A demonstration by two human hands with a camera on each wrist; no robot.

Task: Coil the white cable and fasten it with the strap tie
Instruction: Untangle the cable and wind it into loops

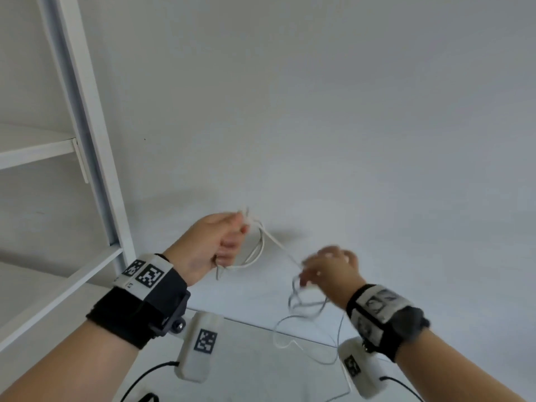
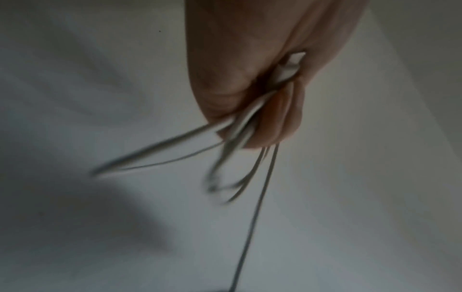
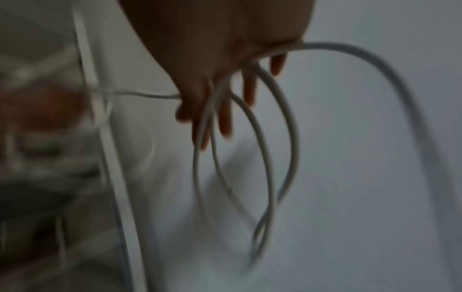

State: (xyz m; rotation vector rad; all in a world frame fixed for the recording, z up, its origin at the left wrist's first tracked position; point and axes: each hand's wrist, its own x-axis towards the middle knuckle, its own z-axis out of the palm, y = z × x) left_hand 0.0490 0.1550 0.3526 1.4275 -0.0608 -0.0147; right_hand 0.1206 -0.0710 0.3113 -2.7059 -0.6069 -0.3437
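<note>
The white cable (image 1: 262, 248) hangs in thin loops between my two hands above a white table. My left hand (image 1: 220, 242) grips a bundle of several strands (image 2: 247, 122) in curled fingers. A flat white piece (image 2: 292, 65) sits inside the fist; plug or strap tie, I cannot tell. A strand runs from there down to my right hand (image 1: 327, 268), which is blurred. In the right wrist view its fingers (image 3: 250, 92) point out nearly straight, and cable loops (image 3: 270, 158) drape over and between them. More slack (image 1: 301, 314) dangles below that hand.
A white shelf frame (image 1: 87, 140) with slanted shelves stands at the left. A white wall and the white tabletop (image 1: 377, 169) fill the rest. The edge of a clear sheet (image 1: 261, 324) lies on the table near me. Wrist cameras hang under both wrists.
</note>
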